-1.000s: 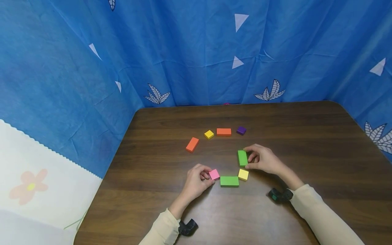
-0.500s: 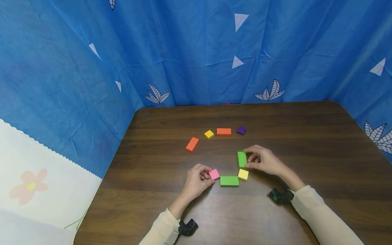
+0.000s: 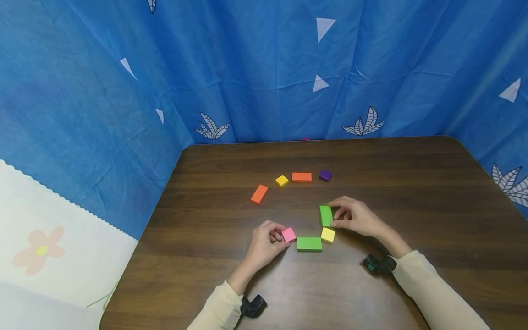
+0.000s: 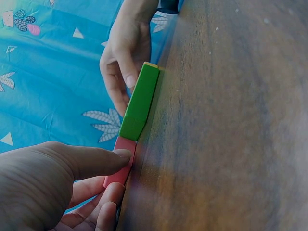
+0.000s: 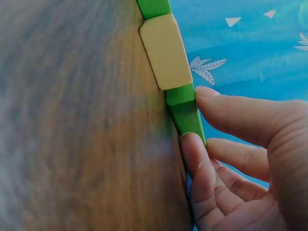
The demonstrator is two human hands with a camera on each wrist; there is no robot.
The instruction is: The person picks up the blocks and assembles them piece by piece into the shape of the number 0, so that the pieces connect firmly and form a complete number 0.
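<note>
My left hand [image 3: 264, 244] pinches a small pink block [image 3: 289, 234] between thumb and fingers, low on the table. Just right of it lies a flat green block [image 3: 309, 244], its long side running left to right. A pale yellow square block [image 3: 327, 235] sits at that block's right end. My right hand [image 3: 356, 215] grips a second green block [image 3: 326, 216], thumb at its near end and index finger at its far end. This one points away from me, its near end right at the yellow block. In the right wrist view, the yellow block [image 5: 167, 52] partly hides the gripped green block [image 5: 187, 115].
Farther back lie an orange block [image 3: 259, 195], a deep yellow block [image 3: 282, 181], another orange block [image 3: 302, 177] and a purple block [image 3: 325, 175], curving from left to right. A blue curtain [image 3: 264, 68] hangs behind the brown wooden table [image 3: 392, 169].
My right hand has drawn the second green block slightly toward me, up to the yellow block. The left hand and the pink block have stayed in place.
</note>
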